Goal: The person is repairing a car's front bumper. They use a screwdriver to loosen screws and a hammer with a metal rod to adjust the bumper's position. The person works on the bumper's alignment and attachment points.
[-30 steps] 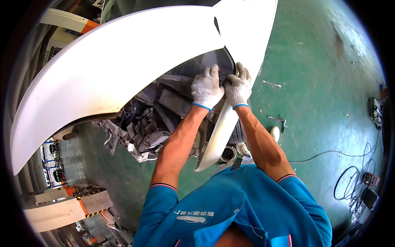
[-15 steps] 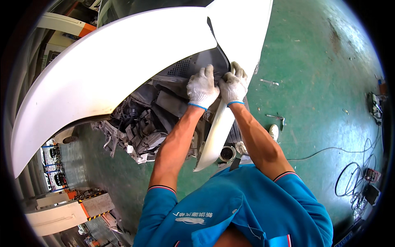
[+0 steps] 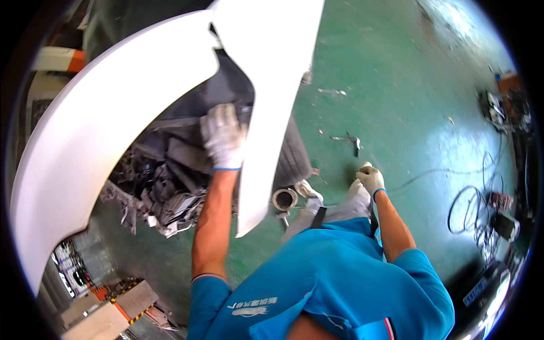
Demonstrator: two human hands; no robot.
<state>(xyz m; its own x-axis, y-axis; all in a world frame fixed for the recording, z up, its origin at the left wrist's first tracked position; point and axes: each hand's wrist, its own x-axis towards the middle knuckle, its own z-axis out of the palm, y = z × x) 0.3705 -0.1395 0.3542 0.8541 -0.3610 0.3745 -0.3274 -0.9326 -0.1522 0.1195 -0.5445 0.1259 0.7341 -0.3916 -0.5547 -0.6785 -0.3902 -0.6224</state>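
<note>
My left hand point(image 3: 222, 136), in a whitish knit glove, reaches inside the arch between two white car body panels. Its fingers are stretched out beside a dark inner liner point(image 3: 226, 79); slight blur hides whether they touch it. The curved white panel point(image 3: 107, 107) arcs to the left of this hand, and the other white panel point(image 3: 272, 85) runs down just to its right. Away from the car, my gloved right hand point(image 3: 370, 178) hangs over the floor beside my leg. Its fingers are curled closed, and whatever they may hold is hidden.
Dirty mechanical parts point(image 3: 164, 192) show below the arch. A round can point(image 3: 284, 199) stands near my feet. On the green floor point(image 3: 385, 73) lie a metal tool point(image 3: 332, 92) and a ratchet-like tool point(image 3: 351, 141). Coiled black cable point(image 3: 473, 209) lies at the right.
My right hand has left the panel edge and moved right and down to beside my leg. My left hand stays in the arch with its fingers straighter. The view has shifted right.
</note>
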